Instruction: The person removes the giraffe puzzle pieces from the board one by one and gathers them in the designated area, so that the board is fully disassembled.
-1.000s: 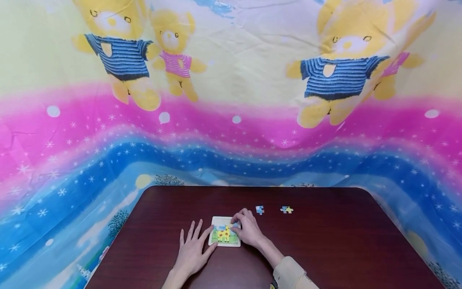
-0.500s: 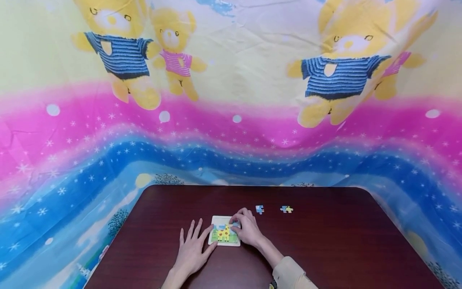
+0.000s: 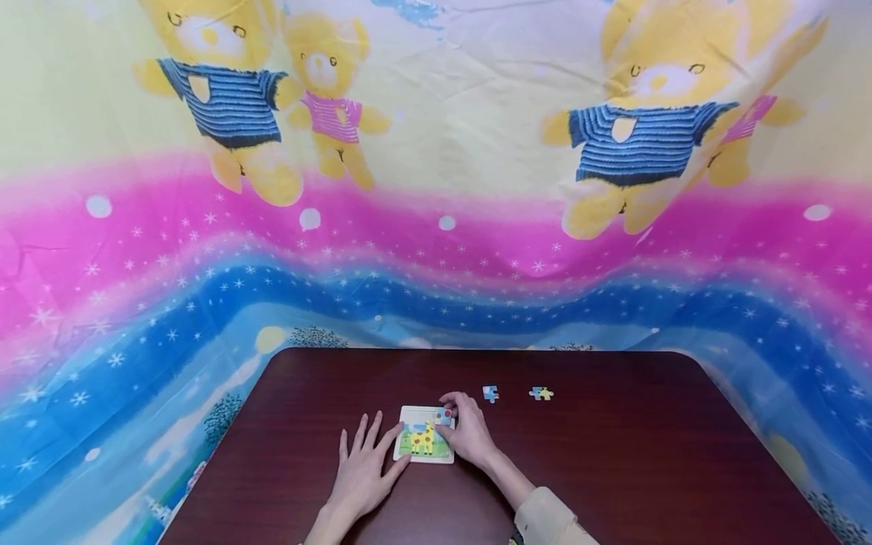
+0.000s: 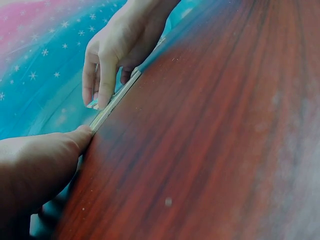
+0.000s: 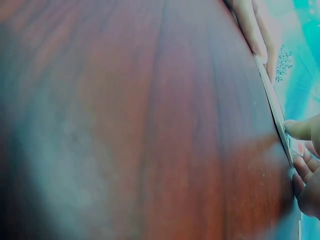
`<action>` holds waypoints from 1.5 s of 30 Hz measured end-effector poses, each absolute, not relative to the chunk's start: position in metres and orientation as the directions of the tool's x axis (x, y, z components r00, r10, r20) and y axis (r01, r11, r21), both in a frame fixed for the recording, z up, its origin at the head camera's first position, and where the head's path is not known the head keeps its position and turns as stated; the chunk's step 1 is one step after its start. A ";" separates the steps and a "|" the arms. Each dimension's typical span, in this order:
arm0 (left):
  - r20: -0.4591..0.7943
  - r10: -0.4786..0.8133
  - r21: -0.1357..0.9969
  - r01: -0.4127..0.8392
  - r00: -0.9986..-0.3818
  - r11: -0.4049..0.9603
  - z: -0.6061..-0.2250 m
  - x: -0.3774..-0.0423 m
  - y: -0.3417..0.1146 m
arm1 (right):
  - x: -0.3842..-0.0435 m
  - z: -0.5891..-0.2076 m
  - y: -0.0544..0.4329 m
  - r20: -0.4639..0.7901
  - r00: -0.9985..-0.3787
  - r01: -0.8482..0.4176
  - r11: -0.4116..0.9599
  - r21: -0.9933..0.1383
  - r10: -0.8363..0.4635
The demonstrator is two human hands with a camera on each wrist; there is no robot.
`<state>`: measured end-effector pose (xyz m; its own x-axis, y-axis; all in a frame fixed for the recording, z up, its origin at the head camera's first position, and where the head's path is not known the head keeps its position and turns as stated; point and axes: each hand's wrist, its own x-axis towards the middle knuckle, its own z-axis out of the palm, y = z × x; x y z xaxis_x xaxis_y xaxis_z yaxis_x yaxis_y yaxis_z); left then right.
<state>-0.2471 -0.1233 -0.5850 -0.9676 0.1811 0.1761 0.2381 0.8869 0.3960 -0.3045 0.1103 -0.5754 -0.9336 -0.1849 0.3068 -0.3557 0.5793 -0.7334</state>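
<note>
A small framed jigsaw puzzle with a giraffe picture lies on the dark wooden table. My left hand rests at its left side, fingers spread, index finger and thumb touching the frame. Over the upper right corner, my right hand pinches a puzzle piece with a red spot between thumb and fingers. That jigsaw piece also shows in the right wrist view, tilted against the frame's edge and partly hidden by fingers. Blue and green parts of the picture fill much of the frame.
Two loose puzzle pieces lie beyond my right hand: a blue and white piece and a yellow and blue piece. A patterned cloth with bears hangs behind the table.
My right index finger has lifted slightly, uncovering the red-spotted piece at the upper right corner. The left hand, the frame and the two loose pieces have kept their places.
</note>
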 end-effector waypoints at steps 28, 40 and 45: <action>0.171 0.180 0.395 0.234 -0.969 0.888 -0.589 -0.246 -0.122 | -0.300 -0.580 0.119 0.302 -0.946 -0.314 0.570 -0.759 -0.119; 0.166 0.177 0.399 0.230 -0.970 0.888 -0.585 -0.246 -0.122 | -0.308 -0.572 0.149 0.189 -0.982 -0.185 0.289 -0.939 -0.015; 0.161 0.178 0.403 0.229 -0.971 0.886 -0.583 -0.246 -0.123 | -0.309 -0.566 0.176 0.068 -0.995 -0.057 0.148 -0.987 0.070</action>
